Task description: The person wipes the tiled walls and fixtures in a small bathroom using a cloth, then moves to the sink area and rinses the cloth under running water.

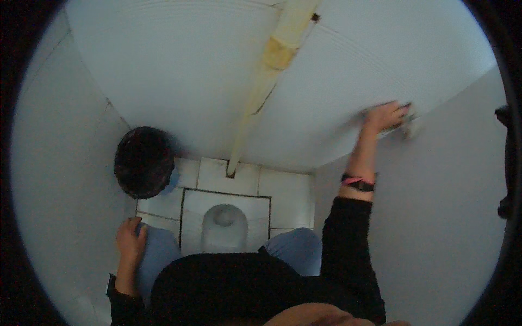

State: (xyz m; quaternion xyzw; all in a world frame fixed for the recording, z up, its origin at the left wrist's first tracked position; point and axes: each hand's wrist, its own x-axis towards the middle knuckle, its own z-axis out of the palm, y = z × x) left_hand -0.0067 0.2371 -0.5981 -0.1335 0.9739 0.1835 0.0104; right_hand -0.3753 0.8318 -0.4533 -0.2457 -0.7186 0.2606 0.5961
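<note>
Far to the right, my right hand (pixel 387 115) is stretched out to the far wall, close to the corner. Its fingers are curled around something small that I cannot make out. A small pale thing (pixel 412 127), too blurred to name, shows right beside the fingertips. My left hand (pixel 130 239) rests at the outer side of my left knee, thumb and fingers apart, with nothing in it. Below, between my knees, lies a white squat toilet (pixel 224 228) set in the tiled floor.
A bin with a dark liner (pixel 144 163) stands at the left, in front of my left knee. A yellowish pipe (pixel 255 103) runs down the far wall to the floor tiles (pixel 288 190). Walls close in on the left and right. Dark fittings (pixel 504 206) show at the right edge.
</note>
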